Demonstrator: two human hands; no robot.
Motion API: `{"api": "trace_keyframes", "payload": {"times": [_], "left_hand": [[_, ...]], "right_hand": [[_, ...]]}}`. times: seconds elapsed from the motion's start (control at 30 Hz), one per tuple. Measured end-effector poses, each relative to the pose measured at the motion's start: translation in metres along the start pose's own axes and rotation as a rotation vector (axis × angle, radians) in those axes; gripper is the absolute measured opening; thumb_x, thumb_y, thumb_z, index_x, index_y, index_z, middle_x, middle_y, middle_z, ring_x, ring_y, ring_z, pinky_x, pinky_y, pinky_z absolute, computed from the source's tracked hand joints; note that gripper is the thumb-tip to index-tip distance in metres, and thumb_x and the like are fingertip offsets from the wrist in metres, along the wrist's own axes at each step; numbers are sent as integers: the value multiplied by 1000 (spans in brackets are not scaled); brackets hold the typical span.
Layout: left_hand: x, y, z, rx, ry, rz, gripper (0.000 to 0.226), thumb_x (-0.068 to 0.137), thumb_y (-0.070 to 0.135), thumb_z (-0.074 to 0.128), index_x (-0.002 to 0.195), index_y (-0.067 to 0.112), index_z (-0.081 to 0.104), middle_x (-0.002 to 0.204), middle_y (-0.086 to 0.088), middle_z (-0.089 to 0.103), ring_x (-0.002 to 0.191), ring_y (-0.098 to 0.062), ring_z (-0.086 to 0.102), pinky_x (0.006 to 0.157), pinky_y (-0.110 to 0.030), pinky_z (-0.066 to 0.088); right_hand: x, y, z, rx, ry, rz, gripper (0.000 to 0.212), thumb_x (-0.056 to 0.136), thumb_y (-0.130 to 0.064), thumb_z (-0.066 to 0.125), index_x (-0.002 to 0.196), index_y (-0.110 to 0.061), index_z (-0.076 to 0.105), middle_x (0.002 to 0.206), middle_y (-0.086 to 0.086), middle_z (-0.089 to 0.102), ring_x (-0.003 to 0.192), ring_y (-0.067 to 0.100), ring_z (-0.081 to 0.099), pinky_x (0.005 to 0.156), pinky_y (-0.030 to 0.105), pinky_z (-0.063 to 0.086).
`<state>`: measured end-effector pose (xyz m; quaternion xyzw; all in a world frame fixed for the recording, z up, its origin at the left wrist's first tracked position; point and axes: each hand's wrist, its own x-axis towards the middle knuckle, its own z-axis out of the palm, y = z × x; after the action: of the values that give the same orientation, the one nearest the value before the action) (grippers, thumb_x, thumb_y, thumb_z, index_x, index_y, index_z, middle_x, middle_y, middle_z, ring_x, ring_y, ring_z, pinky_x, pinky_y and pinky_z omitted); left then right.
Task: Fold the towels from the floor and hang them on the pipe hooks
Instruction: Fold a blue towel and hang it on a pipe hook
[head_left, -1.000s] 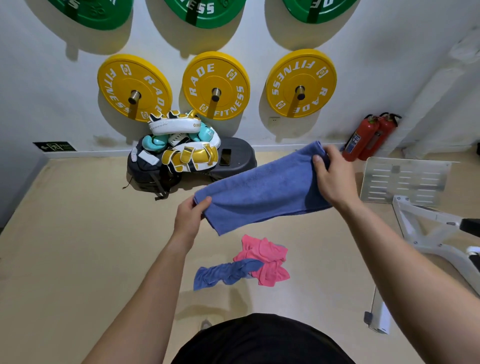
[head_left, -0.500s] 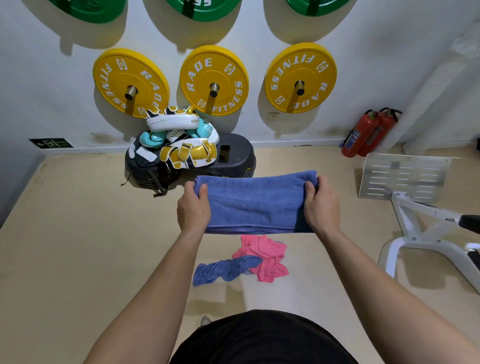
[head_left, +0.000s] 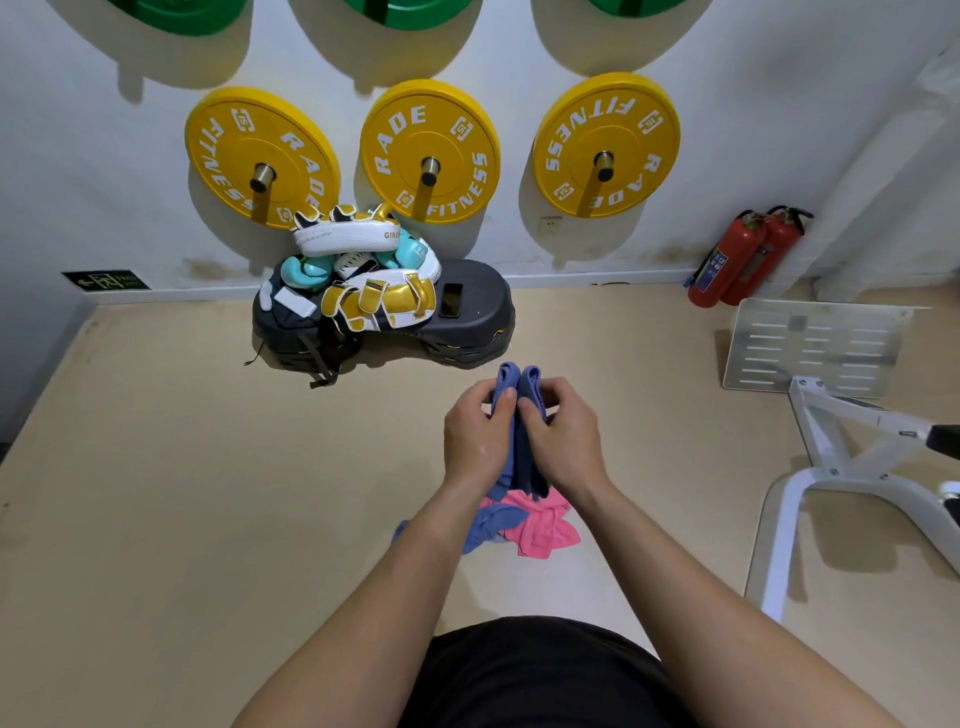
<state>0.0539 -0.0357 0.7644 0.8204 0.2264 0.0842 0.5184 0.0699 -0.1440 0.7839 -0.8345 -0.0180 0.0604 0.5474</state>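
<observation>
A blue towel (head_left: 519, 382) is folded in half and pinched between both hands in the middle of the view. My left hand (head_left: 475, 441) grips one half and my right hand (head_left: 563, 441) grips the other, with the two halves pressed together. The towel's lower part hangs between my wrists. On the floor below lie a crumpled pink towel (head_left: 543, 527) and another blue towel (head_left: 491, 522), partly hidden by my left forearm. No pipe hooks can be made out in this view.
A dark step platform (head_left: 472, 317) piled with boxing pads (head_left: 374, 296) stands against the wall. Yellow weight plates (head_left: 431, 150) hang above it. Two red fire extinguishers (head_left: 737, 260), a metal plate (head_left: 815, 343) and a white machine frame (head_left: 841, 467) are on the right.
My hands came together, folding the stretched blue towel in half. One second ago it was held out wide and tilted; half a second ago it was level between my hands.
</observation>
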Motion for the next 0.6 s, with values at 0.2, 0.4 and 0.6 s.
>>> {"api": "trace_keyframes", "payload": {"times": [0.2, 0.4, 0.6], "left_hand": [[-1, -4, -3, -15, 9, -5, 22, 99, 32, 57, 110, 21, 73, 99, 4, 71, 87, -13, 63, 74, -27, 47], [-4, 2, -15, -177, -88, -3, 15, 97, 36, 62, 88, 24, 66, 80, 6, 69, 73, -6, 61, 64, -20, 48], [7, -6, -35, -90, -73, 10, 10, 100, 23, 57, 105, 24, 65, 94, 7, 67, 89, -10, 62, 71, -20, 47]], "right_hand": [[-1, 3, -5, 104, -94, 13, 24, 87, -22, 60, 94, -45, 63, 85, -19, 66, 78, 18, 68, 73, 43, 59], [-3, 4, -10, 126, -297, 5, 49, 86, -3, 47, 114, -40, 65, 106, -15, 69, 92, 19, 70, 69, 32, 58], [-2, 9, -18, -111, -197, -186, 42, 82, -7, 61, 115, -33, 61, 110, -8, 63, 91, 5, 60, 79, 32, 54]]}}
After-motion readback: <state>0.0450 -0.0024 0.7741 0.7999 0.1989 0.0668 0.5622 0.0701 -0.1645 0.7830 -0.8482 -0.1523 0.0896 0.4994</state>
